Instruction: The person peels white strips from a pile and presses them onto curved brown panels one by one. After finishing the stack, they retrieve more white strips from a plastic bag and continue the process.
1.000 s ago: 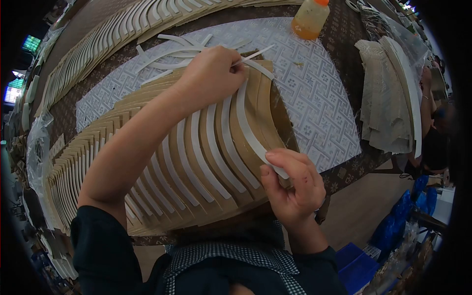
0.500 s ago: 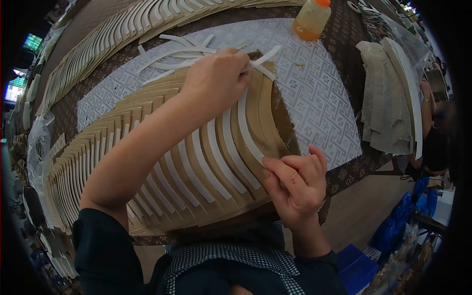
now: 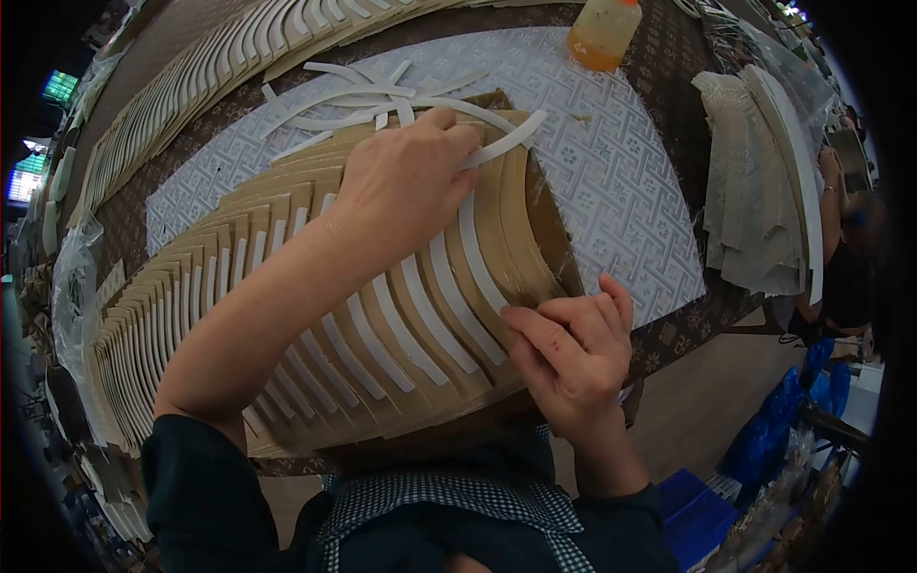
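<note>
Brown curved pieces (image 3: 511,205) lie overlapped in a fanned stack, many with a white strip on them. My left hand (image 3: 411,177) is closed near the top of the stack, with a loose white strip (image 3: 511,140) at its thumb and fingers. Below it, a white strip (image 3: 475,250) runs down the curve of one brown piece to my right hand (image 3: 571,349). The thumb and index finger of my right hand are pinched together at that strip's lower end. More loose white strips (image 3: 349,98) lie crossed behind my left hand.
A patterned light sheet (image 3: 621,181) lies under the stack on a dark table (image 3: 669,339). Behind stand a bottle of orange liquid (image 3: 597,53) and another fanned row (image 3: 224,72). Grey-brown pieces (image 3: 755,191) are piled at right, near a person's arm (image 3: 831,186).
My left hand has moved slightly left and down, and the loose strip end beside it now lies differently. My right hand has shifted a little left at the lower end.
</note>
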### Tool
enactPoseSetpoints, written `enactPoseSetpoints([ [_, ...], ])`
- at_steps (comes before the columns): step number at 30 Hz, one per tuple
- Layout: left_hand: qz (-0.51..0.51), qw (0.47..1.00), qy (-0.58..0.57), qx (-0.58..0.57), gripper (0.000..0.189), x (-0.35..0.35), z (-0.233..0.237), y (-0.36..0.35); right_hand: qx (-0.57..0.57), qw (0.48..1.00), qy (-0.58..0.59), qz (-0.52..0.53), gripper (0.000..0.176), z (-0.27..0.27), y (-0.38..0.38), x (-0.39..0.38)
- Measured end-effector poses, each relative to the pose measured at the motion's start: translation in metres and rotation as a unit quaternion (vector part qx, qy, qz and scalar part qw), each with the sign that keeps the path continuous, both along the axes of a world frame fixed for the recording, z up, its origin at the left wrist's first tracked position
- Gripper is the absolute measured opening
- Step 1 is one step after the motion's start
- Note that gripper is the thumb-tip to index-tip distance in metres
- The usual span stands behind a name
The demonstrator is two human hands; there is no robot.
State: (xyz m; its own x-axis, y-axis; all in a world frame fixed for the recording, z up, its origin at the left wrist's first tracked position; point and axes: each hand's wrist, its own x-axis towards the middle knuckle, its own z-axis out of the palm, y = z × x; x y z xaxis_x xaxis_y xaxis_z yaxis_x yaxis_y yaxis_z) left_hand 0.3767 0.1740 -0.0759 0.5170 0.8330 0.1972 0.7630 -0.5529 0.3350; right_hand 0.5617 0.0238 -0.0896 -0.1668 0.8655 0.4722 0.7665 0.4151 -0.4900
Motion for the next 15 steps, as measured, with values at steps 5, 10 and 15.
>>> enactPoseSetpoints([
  [5, -0.004, 1.0, 0.017, 0.011, 0.019, 0.0005, -0.0006, -0.001, 0.001, 1.0, -0.021, 0.004, 0.024, -0.0012, -0.0001, 0.0012],
  [10, -0.001, 0.999, 0.032, 0.006, 0.019, 0.003, 0.0017, -0.0037, -0.017, 0.999, -0.045, 0.005, 0.024, 0.0008, -0.0024, 0.003],
  [15, -0.004, 0.999, 0.033, 0.013, 0.017, 0.0028, 0.0001, -0.0042, -0.024, 0.996, -0.083, -0.004, 0.02, 0.0063, -0.0065, 0.0053],
])
